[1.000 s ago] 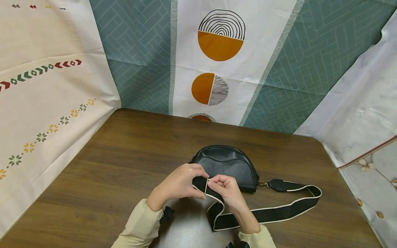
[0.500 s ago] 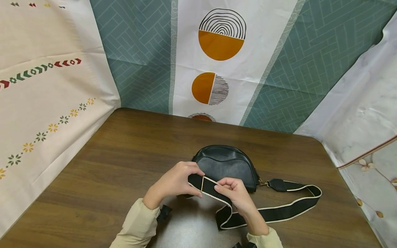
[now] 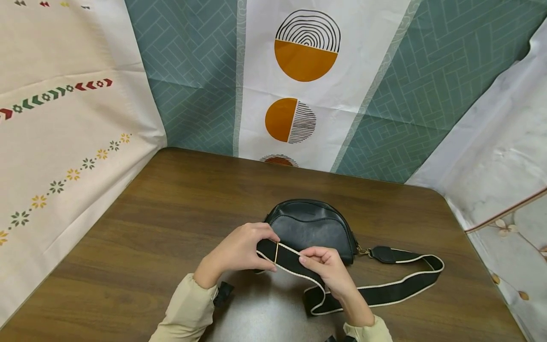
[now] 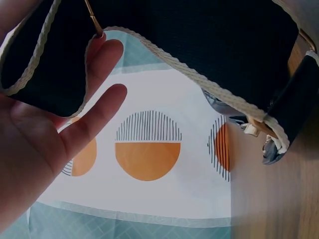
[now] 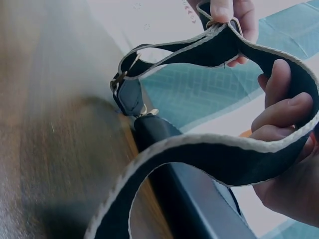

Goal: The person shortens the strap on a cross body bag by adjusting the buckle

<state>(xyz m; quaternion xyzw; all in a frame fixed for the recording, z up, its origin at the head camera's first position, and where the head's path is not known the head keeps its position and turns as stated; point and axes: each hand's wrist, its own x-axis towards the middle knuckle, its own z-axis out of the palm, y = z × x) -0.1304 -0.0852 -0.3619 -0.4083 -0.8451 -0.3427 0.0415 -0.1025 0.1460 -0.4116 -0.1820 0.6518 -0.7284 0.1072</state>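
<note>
A black bag strap (image 3: 292,263) with cream edges stretches between the two hands in front of a black half-moon handbag (image 3: 312,232). My left hand (image 3: 239,249) pinches the strap at its thin gold slide buckle (image 3: 276,253), thumb at the lower edge and fingers at the upper. In the left wrist view, two fingers (image 4: 97,122) of that hand stick out below the strap. My right hand (image 3: 329,270) pinches the strap a short way right of the buckle. The right wrist view shows the strap (image 5: 209,154) looping past the right hand's curled fingers (image 5: 284,107).
The strap's remaining length curves over the brown wooden table (image 3: 192,199) to a leather end tab (image 3: 382,255) and a gold clasp (image 3: 363,251) at the bag's right side. Patterned cloth (image 3: 196,85) hangs behind the table and on both sides.
The right hand has moved right and slightly down along the strap, away from the buckle. The left hand shifted slightly left with the buckle, and the strap between them has straightened.
</note>
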